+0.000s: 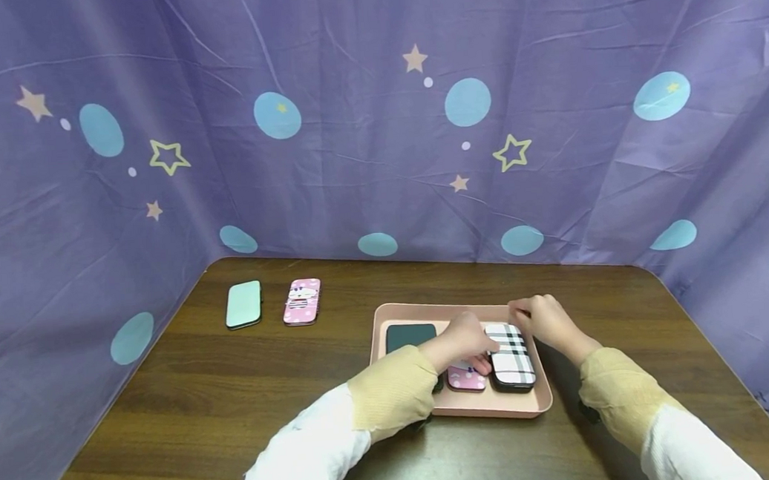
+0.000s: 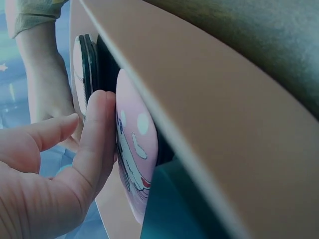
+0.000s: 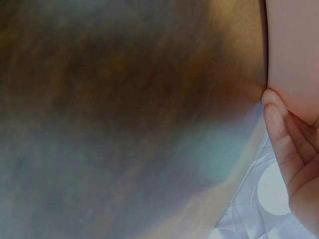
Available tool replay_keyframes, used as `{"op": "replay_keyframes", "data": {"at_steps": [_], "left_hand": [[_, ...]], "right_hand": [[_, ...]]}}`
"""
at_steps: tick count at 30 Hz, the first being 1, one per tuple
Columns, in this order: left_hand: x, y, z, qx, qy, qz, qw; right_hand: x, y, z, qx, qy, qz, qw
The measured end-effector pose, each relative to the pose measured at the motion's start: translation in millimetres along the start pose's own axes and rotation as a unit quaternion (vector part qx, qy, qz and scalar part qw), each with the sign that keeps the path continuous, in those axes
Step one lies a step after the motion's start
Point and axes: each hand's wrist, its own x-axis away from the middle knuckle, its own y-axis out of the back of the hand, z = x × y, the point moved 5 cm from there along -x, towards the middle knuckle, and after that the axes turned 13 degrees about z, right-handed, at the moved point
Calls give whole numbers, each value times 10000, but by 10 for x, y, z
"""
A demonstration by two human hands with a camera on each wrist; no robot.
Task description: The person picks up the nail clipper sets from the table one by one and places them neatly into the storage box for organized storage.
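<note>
A pink tray [image 1: 483,411] holds a dark green case [image 1: 410,335], a pink patterned case [image 1: 466,380] and a black-and-white plaid case [image 1: 512,357], side by side. My left hand [image 1: 465,342] reaches over the pink case; in the left wrist view its fairly straight fingers [image 2: 94,129] lie between the pink case [image 2: 134,149] and the plaid case [image 2: 79,74], thumb apart. At the tray's far right corner, my right hand [image 1: 551,325] holds the rim. The right wrist view shows its fingertips [image 3: 273,112] against the tray wall [image 3: 294,50].
On the brown wooden table [image 1: 234,384], a mint case [image 1: 244,304] and another pink patterned case [image 1: 302,301] lie at the back left, outside the tray. A purple curtain [image 1: 354,183] with stars and blue ovals hangs behind the table and along its sides.
</note>
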Motion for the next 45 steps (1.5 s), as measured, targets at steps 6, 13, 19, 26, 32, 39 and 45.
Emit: {"op": "replay_keyframes", "data": {"at_steps": [6,13,19,26,32,39,45], "left_hand": [[53,18,-8,151,99,78,9998],[162,73,-39,-121,-56,366,9992],[248,131,-77,-551,-316,514,9967],[381,253,-162,-1520,-717,208,9856],[520,397,-262,-2895,-1291,-410,9476],[684,525,-293,-3486,-1908,-894,9133],[758,638,-199,-3803,-2033,-1135,8951]], "right_hand": [[-8,5,-7,7,-33,11,10000],[-18,-9,-20,-28,-54,24,10000],[-10,-11,-23,-23,-79,28,10000],[-6,-7,5,-31,-81,38,10000],[-17,0,7,2,-77,-22,10000],[-16,4,4,-50,-72,-32,10000],[-1,-7,2,-19,-34,-73,10000]]}}
